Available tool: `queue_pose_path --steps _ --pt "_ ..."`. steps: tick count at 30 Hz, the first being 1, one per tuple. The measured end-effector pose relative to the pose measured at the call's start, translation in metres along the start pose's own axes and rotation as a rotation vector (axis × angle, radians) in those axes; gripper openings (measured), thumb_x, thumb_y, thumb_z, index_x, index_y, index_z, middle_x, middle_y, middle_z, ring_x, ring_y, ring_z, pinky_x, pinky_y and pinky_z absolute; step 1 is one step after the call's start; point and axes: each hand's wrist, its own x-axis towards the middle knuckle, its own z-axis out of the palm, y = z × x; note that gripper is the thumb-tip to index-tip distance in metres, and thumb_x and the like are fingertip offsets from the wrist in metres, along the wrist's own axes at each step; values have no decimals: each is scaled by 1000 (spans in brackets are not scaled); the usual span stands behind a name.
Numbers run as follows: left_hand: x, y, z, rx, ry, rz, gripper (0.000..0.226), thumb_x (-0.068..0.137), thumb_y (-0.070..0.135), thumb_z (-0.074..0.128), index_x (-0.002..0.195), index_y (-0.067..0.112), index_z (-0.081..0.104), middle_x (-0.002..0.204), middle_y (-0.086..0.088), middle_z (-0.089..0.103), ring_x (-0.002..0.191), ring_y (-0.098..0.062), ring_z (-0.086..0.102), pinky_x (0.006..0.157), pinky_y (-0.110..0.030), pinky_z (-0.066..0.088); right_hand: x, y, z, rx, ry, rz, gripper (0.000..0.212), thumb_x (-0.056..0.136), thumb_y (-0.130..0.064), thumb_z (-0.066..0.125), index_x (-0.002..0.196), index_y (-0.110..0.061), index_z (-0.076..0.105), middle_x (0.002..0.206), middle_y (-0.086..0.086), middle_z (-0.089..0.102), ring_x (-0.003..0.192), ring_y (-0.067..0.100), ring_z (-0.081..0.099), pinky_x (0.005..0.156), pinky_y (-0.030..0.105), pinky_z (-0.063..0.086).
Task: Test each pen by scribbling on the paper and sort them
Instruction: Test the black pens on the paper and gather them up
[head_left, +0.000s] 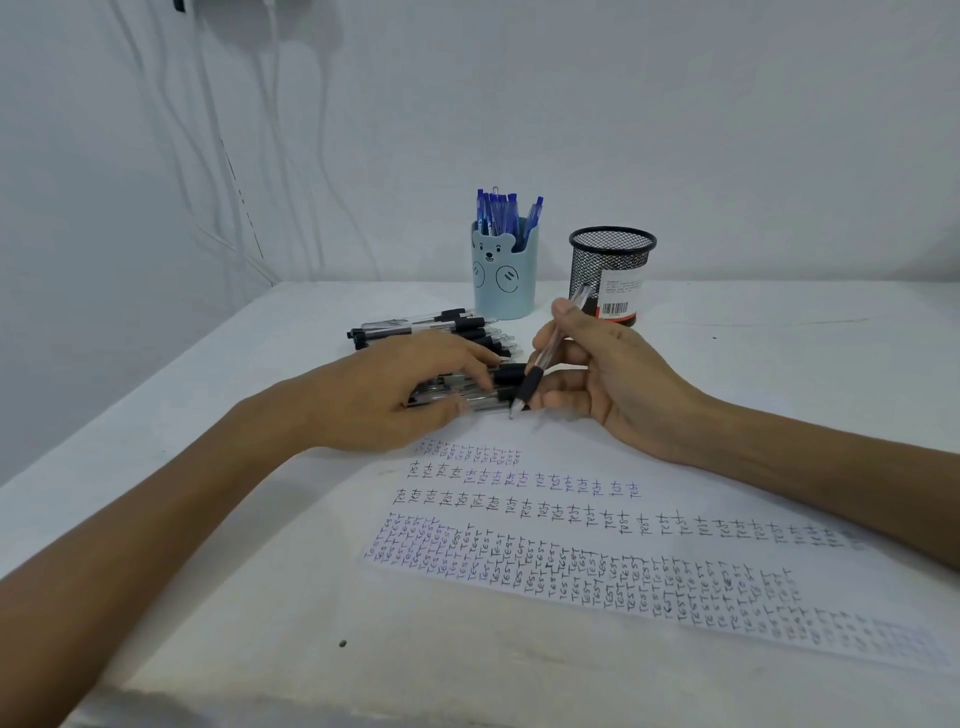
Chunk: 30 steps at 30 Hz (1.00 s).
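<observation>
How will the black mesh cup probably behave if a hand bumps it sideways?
Nothing sticks out of the black mesh cup, so it is probably light and may slide or tip easily. It is tall for its base, which favours tipping. Being round, it would likely roll once down.

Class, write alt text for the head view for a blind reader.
A right hand holds a black-grip pen near scribbled paper; the left hand rests on loose black pens. Behind stand a bear cup of blue pens and a mesh cup.
</observation>
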Motion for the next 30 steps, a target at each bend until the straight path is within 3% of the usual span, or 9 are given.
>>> queue_pose_path --steps 4,8,11,13,17,20,23,27,30 --pt "-1 0 0 10 0 -3 37 98 40 61 132 30 60 149 19 51 139 -2 44 114 -28 38 5 -10 -10 -144 17 -3 36 101 -41 55 96 -10 71 75 8 65 53 16 61 45 21 47" --pt "-2 0 1 13 -12 -9 36 99 38 65 133 32 58 151 23 46 142 4 38 115 -20 33 24 -34 -45 -701 87 41 41 98 -30 66 119 6 60 64 7 61 45 14 48 41 19 37" --pt "-2 0 1 14 -7 -9 34 98 38 65 131 34 57 151 25 45 141 4 38 115 -22 34 32 -43 -72 -1111 57 164 49 91 -34 74 125 -12 46 77 11 68 55 19 55 50 24 46" --pt "-1 0 1 17 6 -5 30 98 38 66 127 36 57 151 25 45 142 2 38 113 -22 33 34 -48 -83 -1301 23 206 45 89 -41 75 117 -18 48 87 9 73 57 17 60 57 25 52" --pt "0 0 1 77 52 7 21 95 41 68 113 38 58 148 26 46 140 1 38 109 -9 25 36 -54 -95 -1518 -3 137 35 91 -47 69 107 -22 51 95 7 73 69 17 64 77 33 53" --pt "0 1 1 133 74 3 18 94 45 69 105 39 56 144 25 49 137 4 39 107 -5 21 39 -50 -98 -1557 -16 116 34 94 -50 63 106 -22 49 84 1 70 81 20 67 81 35 54" --pt "0 1 0 178 99 14 18 93 47 69 102 39 56 141 24 51 133 4 42 109 -10 24 37 -49 -93 -1606 0 117 40 93 -55 61 108 -21 47 87 0 61 85 23 63 83 39 54" --pt "2 3 3 228 142 40 15 89 49 63 97 37 60 137 21 58 128 1 48 118 -31 28 28 -45 -75 -1817 131 -151 31 97 -49 57 108 -20 51 91 0 48 91 27 52 72 35 43" --pt "5 8 4 233 184 37 13 85 47 62 92 37 60 132 20 62 125 -1 51 121 -32 25 19 -40 -57 -1706 27 -426 19 98 -43 56 92 -26 51 80 -9 51 82 20 50 68 34 43"
